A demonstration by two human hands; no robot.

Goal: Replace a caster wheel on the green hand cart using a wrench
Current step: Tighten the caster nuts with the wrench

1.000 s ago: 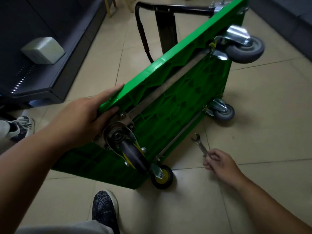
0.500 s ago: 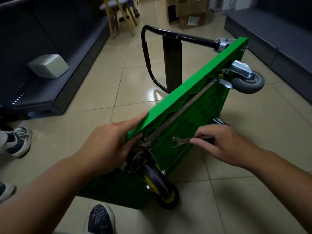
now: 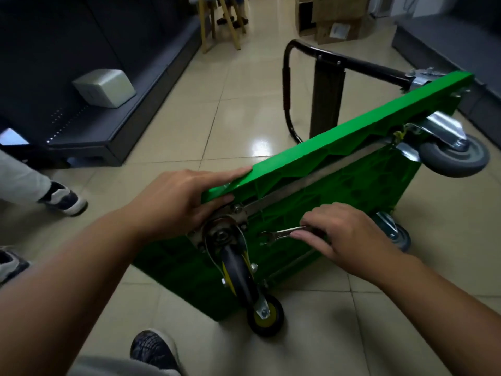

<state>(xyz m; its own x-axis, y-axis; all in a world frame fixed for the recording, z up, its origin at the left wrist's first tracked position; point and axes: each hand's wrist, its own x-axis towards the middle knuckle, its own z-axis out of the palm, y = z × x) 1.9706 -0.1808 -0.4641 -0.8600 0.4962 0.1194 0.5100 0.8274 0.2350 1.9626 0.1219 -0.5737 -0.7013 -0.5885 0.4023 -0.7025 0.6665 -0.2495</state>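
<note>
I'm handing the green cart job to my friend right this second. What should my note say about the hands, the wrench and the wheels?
Left hand: grips the raised top edge of the green cart, steadying it on its side with the underside facing you.
Right hand: holds the wrench, open end pointing at the near caster; as far as I can see it is not on a bolt yet.
Done: cart tipped up, wrench in hand.
Left: loosen the caster's plate bolts, swap the wheel, tighten up. No caster is off yet.
</note>
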